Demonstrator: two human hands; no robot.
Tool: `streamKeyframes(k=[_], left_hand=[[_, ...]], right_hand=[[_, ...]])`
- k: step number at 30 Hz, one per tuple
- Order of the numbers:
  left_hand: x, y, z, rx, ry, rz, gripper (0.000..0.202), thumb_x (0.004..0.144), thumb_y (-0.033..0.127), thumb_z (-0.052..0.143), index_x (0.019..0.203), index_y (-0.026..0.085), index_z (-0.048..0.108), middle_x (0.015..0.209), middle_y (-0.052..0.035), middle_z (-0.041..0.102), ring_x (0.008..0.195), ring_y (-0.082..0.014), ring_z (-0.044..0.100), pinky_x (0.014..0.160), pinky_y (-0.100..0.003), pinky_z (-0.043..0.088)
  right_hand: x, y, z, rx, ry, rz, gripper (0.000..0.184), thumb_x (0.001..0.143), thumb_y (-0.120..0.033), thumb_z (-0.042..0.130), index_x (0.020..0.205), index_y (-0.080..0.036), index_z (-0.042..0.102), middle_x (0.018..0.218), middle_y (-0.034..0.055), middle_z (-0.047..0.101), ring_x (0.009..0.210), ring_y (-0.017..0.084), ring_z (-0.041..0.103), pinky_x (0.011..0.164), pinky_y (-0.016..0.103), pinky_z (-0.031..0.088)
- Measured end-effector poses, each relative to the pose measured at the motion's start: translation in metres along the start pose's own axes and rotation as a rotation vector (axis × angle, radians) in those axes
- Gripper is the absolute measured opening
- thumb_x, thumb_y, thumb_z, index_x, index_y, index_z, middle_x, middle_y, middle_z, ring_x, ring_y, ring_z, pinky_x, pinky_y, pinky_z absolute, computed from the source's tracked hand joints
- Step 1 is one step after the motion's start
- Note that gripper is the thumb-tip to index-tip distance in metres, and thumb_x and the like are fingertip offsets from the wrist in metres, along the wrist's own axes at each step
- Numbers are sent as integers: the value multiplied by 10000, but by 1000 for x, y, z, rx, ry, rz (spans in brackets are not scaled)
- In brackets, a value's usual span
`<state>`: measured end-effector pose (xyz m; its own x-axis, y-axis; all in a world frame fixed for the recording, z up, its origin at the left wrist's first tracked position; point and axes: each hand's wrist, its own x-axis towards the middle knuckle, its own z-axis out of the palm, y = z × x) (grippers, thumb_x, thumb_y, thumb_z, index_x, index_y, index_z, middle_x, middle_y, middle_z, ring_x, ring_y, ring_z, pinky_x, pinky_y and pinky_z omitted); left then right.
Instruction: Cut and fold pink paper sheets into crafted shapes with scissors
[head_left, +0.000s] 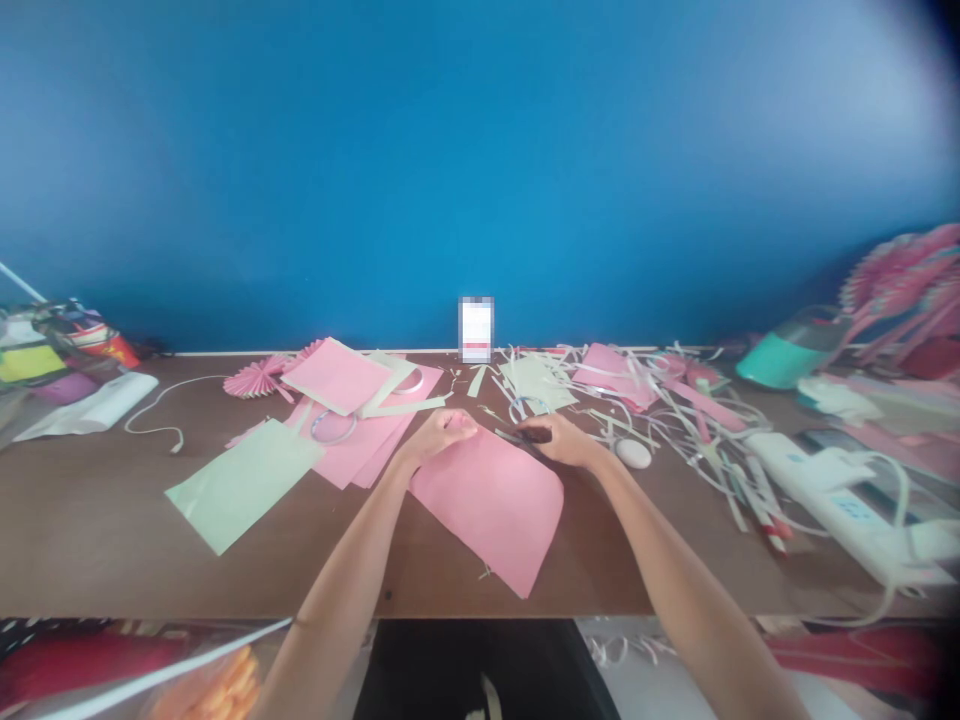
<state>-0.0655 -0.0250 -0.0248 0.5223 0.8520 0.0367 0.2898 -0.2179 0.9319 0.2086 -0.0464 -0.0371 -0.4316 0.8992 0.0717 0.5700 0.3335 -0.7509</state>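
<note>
A pink sheet of paper [495, 500] slants over the table's front middle, one corner hanging toward the near edge. At its upper left corner my left hand [439, 438] is closed, pinching the paper between thumb and fingers. Just beyond the sheet's upper right edge, my right hand [566, 441] is closed around a dark-handled tool, which looks like scissors [534, 434]; the fingers and blur hide most of it. A pale green sheet [244, 485] lies to the left of my left forearm. Behind the hands are thin paper strips [478, 380].
Pink sheets [337, 375], a folded pink rosette [259, 378] and a tape roll [334, 427] lie back left. Tangled strips, a white oval object [632, 453], a power strip [847, 510] and a green-and-grey container [787, 350] are at right. A blurred-out phone-like rectangle [476, 330] stands by the blue wall.
</note>
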Motion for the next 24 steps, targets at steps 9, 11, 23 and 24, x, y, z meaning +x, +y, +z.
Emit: streamKeyframes(k=[9, 11, 23, 24], left_hand=[[4, -5, 0, -25, 32, -3, 317, 693, 461, 673, 811, 167, 651, 854, -44, 658, 796, -179, 603, 692, -271, 450], [4, -5, 0, -33, 29, -6, 321, 693, 460, 673, 816, 165, 648, 854, -44, 658, 809, -181, 603, 699, -271, 452], [3, -5, 1, -46, 40, 2, 305, 707, 442, 671, 841, 169, 656, 922, -65, 689, 861, -198, 619, 744, -295, 467], [3, -6, 1, -46, 37, 1, 301, 709, 441, 671, 840, 170, 655, 921, -64, 689, 855, -197, 620, 739, -293, 467]], right_hand=[[-5, -3, -10, 84, -114, -3, 390, 685, -185, 592, 1060, -187, 702, 1089, 65, 689, 991, 234, 631, 883, 331, 497], [-7, -4, -12, 91, -129, -7, 396, 677, -171, 582, 1052, -192, 707, 1097, 62, 686, 1006, 235, 627, 900, 334, 491], [-10, -10, -17, 72, -195, -25, 417, 669, -163, 550, 1047, -207, 720, 1056, 44, 704, 960, 231, 639, 853, 318, 492], [-10, -9, -16, 64, -197, -24, 419, 670, -164, 548, 1049, -209, 720, 1052, 41, 705, 951, 228, 640, 841, 312, 492]])
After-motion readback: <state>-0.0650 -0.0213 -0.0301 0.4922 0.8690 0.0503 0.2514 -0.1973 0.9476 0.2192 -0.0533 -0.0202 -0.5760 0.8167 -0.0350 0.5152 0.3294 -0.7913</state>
